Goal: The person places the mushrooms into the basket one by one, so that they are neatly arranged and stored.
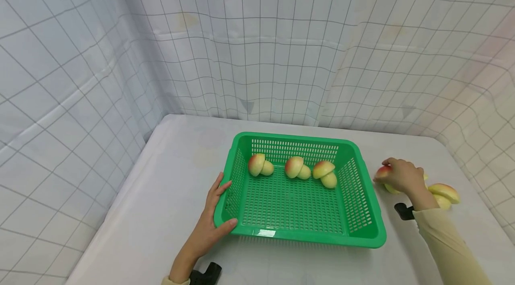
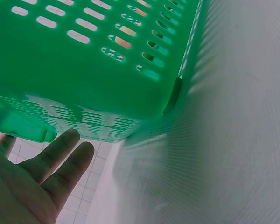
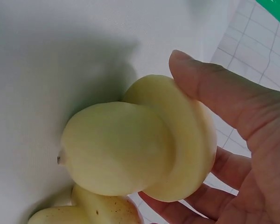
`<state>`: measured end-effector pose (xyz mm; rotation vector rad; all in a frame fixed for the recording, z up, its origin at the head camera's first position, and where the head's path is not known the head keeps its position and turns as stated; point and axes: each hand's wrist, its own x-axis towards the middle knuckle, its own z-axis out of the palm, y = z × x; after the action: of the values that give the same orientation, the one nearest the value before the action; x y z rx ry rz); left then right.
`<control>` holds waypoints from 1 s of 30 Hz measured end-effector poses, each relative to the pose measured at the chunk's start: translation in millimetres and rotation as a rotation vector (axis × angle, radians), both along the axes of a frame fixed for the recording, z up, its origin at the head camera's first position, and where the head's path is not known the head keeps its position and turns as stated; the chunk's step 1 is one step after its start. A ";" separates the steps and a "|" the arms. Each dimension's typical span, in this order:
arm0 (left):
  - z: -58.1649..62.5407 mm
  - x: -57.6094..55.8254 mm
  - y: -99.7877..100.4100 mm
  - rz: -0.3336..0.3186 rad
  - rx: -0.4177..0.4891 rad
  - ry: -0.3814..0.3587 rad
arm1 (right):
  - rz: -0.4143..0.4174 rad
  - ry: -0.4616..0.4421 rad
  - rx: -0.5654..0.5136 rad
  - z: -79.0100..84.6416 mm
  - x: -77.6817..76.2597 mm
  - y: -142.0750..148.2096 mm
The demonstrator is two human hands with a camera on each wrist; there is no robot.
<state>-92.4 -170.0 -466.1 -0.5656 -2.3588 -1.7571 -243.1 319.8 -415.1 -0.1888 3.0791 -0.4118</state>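
Right grip (image 1: 401, 177) holds one mushroom-shaped piece (image 3: 121, 149); basket (image 1: 306, 237) contains three others (image 1: 294, 167).

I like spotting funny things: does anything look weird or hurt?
The lower mushroom-shaped gourd in the right wrist view has small dark specks, while the held gourd in the right hand shows no such specks.

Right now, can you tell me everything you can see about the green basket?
The basket is bright green, looks like shiny plastic, and is a rectangle with rounded corners. It has a smooth rim, and its walls and floor are full of little holes. It stands open side up on the white cloth. Three mushroom-shaped things lie inside, toward the far side. The left hand touches its rim by the near left corner.
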 end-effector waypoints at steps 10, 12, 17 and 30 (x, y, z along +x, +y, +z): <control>-0.4 0.5 0.1 0.005 -0.003 -0.006 | -0.001 0.007 -0.087 -4.8 -0.7 -3.8; -0.3 0.5 0.2 0.006 -0.005 -0.005 | -0.003 0.019 -0.102 -5.0 -0.2 -4.1; 0.7 0.5 0.1 0.008 -0.010 -0.004 | 0.001 0.035 -0.104 -4.5 1.2 -4.6; -0.5 0.1 -0.6 0.006 -0.012 -0.003 | -0.033 -0.015 -0.080 -6.2 4.0 -6.5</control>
<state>-92.4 -170.6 -466.6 -0.5571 -2.3722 -1.7432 -239.2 313.3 -421.3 -0.1362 3.0576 -0.5359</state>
